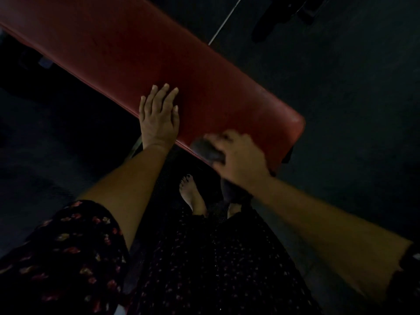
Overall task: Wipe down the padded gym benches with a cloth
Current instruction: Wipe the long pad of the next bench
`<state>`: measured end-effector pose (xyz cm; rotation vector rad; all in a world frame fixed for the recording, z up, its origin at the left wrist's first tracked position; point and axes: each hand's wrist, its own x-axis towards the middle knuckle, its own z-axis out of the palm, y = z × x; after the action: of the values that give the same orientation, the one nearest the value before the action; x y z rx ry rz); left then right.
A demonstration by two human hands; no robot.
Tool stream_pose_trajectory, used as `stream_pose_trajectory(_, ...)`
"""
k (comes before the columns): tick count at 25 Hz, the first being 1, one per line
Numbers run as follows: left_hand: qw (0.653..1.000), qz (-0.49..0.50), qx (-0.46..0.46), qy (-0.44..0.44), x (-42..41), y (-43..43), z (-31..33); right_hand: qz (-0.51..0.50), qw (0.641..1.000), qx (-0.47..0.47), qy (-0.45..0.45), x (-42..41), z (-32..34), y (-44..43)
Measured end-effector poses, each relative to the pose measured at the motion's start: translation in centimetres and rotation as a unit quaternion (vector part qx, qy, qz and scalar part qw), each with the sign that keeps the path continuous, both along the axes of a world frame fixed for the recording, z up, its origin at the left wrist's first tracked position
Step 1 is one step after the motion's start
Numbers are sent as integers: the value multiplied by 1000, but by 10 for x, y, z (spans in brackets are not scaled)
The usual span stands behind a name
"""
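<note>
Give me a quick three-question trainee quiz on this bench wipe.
1. True or false: the left hand lies flat, fingers straight, on the padded bench.
2. The dark cloth is gripped by: A) the left hand, B) the right hand, C) neither.
3. Fill in: the dark cloth is at the padded bench's near ____, close to its end.
Key: 1 true; 2 B; 3 edge.

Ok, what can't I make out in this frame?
Head view only.
Cloth: mostly covered by the right hand, both motion-blurred; its shape and extent unclear.
Red bench: far end cut off by the top-left frame edge.
Bench frame: only a sliver shows; rest lost in darkness under the pad.
</note>
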<state>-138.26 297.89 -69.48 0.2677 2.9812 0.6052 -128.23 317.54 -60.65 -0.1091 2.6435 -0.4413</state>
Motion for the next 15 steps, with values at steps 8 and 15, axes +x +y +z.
stream_pose_trajectory(8, 1000, -4, -5, 2, 1, 0, 1, -313, 944, 100, 0, -116, 5, 112)
stream_pose_trajectory(15, 1000, -3, -3, -5, -1, -1, 0, -76, 986, 145, 25, -7, -2, -39)
